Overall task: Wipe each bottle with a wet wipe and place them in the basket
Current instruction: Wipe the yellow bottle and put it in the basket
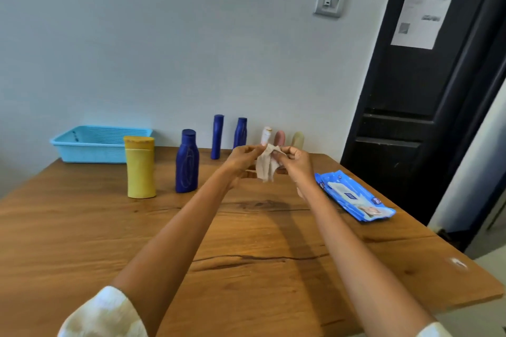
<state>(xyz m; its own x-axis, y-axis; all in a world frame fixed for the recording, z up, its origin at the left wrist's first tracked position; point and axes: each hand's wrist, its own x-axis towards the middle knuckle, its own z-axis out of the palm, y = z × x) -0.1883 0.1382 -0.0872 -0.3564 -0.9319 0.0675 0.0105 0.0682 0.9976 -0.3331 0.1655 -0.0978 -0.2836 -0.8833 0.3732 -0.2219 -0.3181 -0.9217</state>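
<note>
Both hands are raised over the middle of the wooden table, holding a crumpled white wet wipe [266, 165] between them. My left hand [241, 157] pinches its left top edge and my right hand [294, 160] pinches its right top edge. Several bottles stand in a row behind: a yellow one [140, 169], a wide dark blue one [187, 163], two slimmer blue ones [217, 136] [240, 133], a white one [266, 134], a pink one [280, 137] and a beige one [298, 139]. A light blue basket [90, 146] sits at the far left against the wall.
A blue pack of wet wipes [353, 195] lies flat on the table to the right of my right hand. The table's right edge runs close to a dark door [416, 85]. A grey wall stands directly behind the bottles.
</note>
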